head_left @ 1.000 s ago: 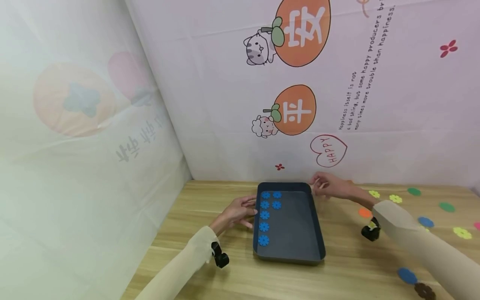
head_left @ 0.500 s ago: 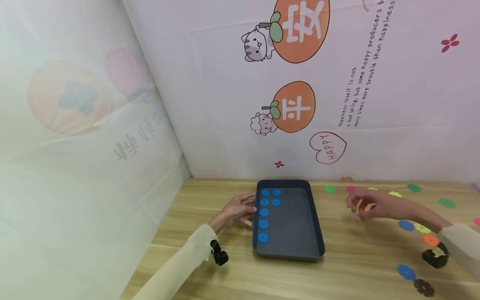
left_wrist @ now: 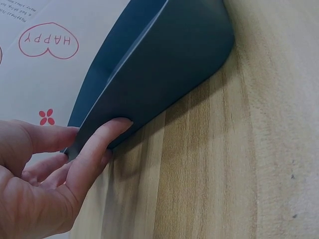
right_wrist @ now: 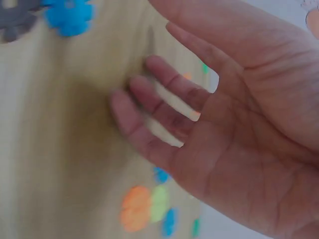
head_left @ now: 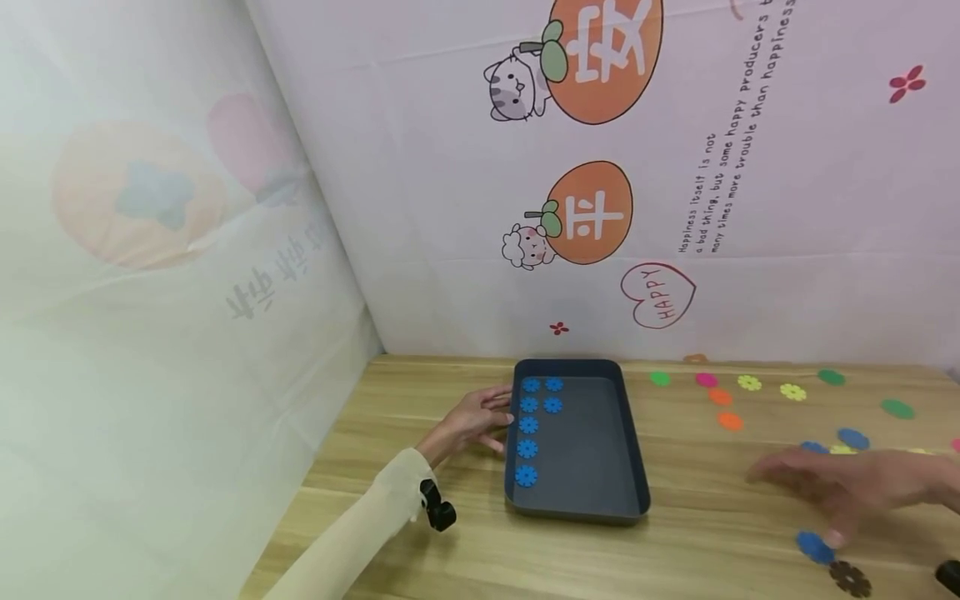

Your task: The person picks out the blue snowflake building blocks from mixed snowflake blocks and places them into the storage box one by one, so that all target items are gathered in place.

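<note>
A dark grey rectangular tray (head_left: 588, 450) stands on the wooden table, with several blue notched plastic discs (head_left: 528, 448) lying along its left side in two uneven columns. My left hand (head_left: 472, 419) rests against the tray's left wall. In the left wrist view, a finger lies flat on the outer wall and another fingertip touches the rim. My right hand (head_left: 862, 483) hovers, blurred, over the table right of the tray. Its fingers are spread and loosely bent, with nothing between them in the right wrist view. Close below it lie a blue disc (head_left: 815, 547) and a dark brown disc (head_left: 850, 578).
Scattered discs lie at the table's right: a light green disc (head_left: 659, 378), a magenta disc (head_left: 706, 380), an orange disc (head_left: 731, 421), a yellow disc (head_left: 792, 392) and a dark green disc (head_left: 897, 408). A printed white cloth (head_left: 450, 208) hangs behind the table and at the left.
My right hand has moved from the tray's far right corner to the right and nearer, over the scattered discs. My left hand and the discs in the tray stay in place.
</note>
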The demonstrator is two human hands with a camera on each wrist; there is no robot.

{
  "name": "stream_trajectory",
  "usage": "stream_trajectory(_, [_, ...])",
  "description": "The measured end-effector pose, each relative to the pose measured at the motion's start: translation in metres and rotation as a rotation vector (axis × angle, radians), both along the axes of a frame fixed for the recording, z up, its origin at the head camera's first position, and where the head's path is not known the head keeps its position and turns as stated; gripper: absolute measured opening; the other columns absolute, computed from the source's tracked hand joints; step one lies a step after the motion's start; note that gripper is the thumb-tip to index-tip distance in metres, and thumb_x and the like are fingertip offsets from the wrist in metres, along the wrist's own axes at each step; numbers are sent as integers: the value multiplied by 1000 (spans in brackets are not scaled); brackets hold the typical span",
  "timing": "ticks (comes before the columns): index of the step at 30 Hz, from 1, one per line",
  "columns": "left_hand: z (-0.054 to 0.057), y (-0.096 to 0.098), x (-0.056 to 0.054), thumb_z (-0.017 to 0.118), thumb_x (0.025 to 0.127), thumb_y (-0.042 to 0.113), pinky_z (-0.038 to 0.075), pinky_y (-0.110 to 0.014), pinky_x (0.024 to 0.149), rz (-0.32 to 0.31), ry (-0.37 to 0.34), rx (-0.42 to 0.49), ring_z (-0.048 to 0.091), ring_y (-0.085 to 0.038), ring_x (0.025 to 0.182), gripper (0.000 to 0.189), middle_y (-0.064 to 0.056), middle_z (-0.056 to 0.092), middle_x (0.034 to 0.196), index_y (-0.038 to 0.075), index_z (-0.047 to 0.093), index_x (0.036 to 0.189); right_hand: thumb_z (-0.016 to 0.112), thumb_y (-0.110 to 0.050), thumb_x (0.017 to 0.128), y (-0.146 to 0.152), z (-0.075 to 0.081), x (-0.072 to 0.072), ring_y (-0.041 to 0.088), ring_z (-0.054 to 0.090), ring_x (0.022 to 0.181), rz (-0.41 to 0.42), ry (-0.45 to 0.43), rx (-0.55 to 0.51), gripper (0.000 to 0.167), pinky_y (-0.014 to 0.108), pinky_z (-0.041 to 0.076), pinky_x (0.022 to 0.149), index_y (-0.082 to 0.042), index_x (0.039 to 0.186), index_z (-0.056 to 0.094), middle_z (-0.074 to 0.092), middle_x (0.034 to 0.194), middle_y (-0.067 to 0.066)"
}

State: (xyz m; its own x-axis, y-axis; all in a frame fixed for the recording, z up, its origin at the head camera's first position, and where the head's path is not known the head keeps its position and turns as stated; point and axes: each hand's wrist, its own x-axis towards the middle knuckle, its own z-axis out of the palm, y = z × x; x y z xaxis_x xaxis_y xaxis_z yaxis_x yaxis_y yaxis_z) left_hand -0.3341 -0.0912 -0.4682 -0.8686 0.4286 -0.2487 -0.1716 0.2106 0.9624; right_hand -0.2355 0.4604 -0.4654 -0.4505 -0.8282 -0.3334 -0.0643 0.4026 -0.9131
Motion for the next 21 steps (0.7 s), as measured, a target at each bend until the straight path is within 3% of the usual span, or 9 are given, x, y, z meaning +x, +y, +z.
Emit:
stream_trajectory(2, [0,0,0,63,101,1,67,-33,61,0,-1,4,61,-38,132,65,-20,43,162,11,42,161,67,-7,102,6,-10,7,-8,45,121,-10,45,-18,71,15,48,89,-6,162,29,43,153,-16])
stream_trajectory(4, [-1,0,0,64,101,1,67,-33,61,-3,-1,10,60,-39,133,65,-21,43,163,11,41,162,69,-13,102,9,-19,14,5,50,104,-6,208,-32,62,20,47,71,-7,157,41,49,144,-8])
stream_trajectory(6, [-1,-1,0,63,102,2,67,-33,62,-8,-3,16,59,-39,134,65,-20,42,163,11,41,162,69,-12,100,11,-26,20,9,49,104,-28,302,-40,56,24,43,66,-10,153,48,49,143,-6])
stream_trajectory(8, [-1,-2,0,64,102,2,67,-34,62,-5,-4,18,59,-39,135,65,-20,43,163,11,41,162,70,-9,98,11,-33,24,8,51,109,-36,424,-50,54,25,44,65,-12,150,53,49,144,-6])
stream_trajectory(13, [0,-3,2,63,102,2,67,-33,62,4,-4,22,58,-40,135,64,-20,43,163,11,41,161,74,7,90,11,-45,27,0,46,132,-26,621,-111,58,13,46,91,-12,143,58,49,145,-4])
stream_trajectory(16, [0,-3,3,63,102,1,67,-33,62,6,-7,23,58,-40,136,64,-21,42,163,10,42,161,78,10,85,7,-51,25,-3,51,115,-8,710,-166,58,9,47,80,-13,135,59,48,136,-4])
stream_trajectory(19, [0,-2,3,63,102,1,67,-34,62,7,-14,20,58,-40,136,63,-21,42,163,11,42,161,78,12,83,1,-54,22,6,50,86,-23,757,-206,52,12,41,58,-15,122,58,45,123,-6])
stream_trajectory(21, [0,-2,3,63,102,1,68,-34,62,10,-16,20,58,-39,135,63,-21,42,163,11,43,161,76,15,82,-3,-55,21,10,46,78,-42,775,-223,49,14,37,52,-16,115,56,43,117,-6])
